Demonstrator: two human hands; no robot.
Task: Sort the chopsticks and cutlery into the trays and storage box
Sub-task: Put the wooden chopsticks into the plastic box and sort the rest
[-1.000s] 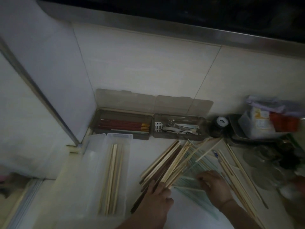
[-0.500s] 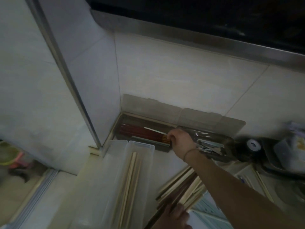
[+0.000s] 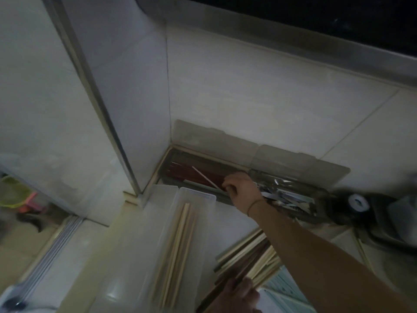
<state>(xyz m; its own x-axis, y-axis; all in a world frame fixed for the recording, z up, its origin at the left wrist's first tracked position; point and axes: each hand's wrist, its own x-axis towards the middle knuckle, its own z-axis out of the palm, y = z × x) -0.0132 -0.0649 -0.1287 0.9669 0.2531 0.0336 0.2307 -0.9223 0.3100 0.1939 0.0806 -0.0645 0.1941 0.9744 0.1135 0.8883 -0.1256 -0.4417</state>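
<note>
The clear storage box [image 3: 180,240] lies nearest the camera with a few pale chopsticks lying lengthwise in it; behind it, against the wall, sit two lidded trays side by side, the left tray [image 3: 191,168] holding red chopsticks [image 3: 194,175] and the right tray [image 3: 293,195] holding metal cutlery [image 3: 286,197]. The unsorted pile [image 3: 250,256] of mixed chopsticks lies at the lower right. The right hand [image 3: 239,188] reaches over the left tray, fingers curled and pinching a thin pale chopstick [image 3: 204,177] that angles across the red ones. The left hand [image 3: 237,297] rests on the pile's near end; whether it grips anything I cannot tell. The risk, as I judge it, is that the pale stick is released crosswise and stays propped on the red ones, or lands among the wrong kind; the outstretched forearm could also brush the cutlery. No writing is legible in this dim, blurred view.
</note>
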